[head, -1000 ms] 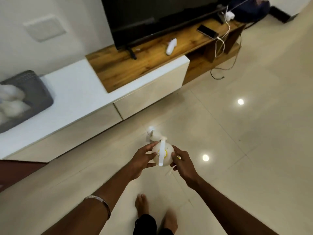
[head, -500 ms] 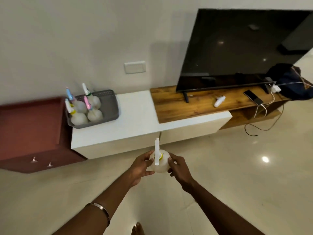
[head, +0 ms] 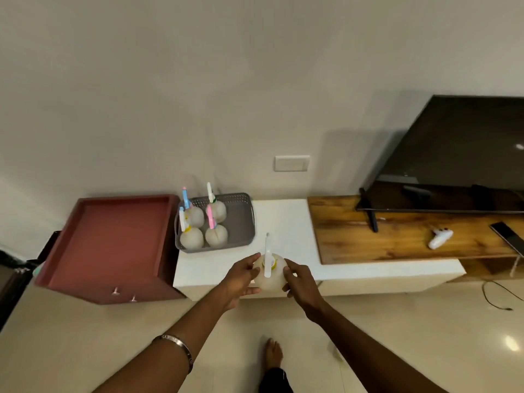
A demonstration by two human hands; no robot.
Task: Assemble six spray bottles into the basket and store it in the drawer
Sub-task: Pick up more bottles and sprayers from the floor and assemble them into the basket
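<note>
Soft even indoor light, glare spot on floor (head: 511, 343), slight motion blur, wide-angle edge bending

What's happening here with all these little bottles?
A person is holding a round spray bottle between both hands, the left hand and the right hand, in front of a white counter. Four more bottles already stand in the grey basket on that counter, its right part unfilled. A red drawer is open on the left, with nothing visible in it.
</note>
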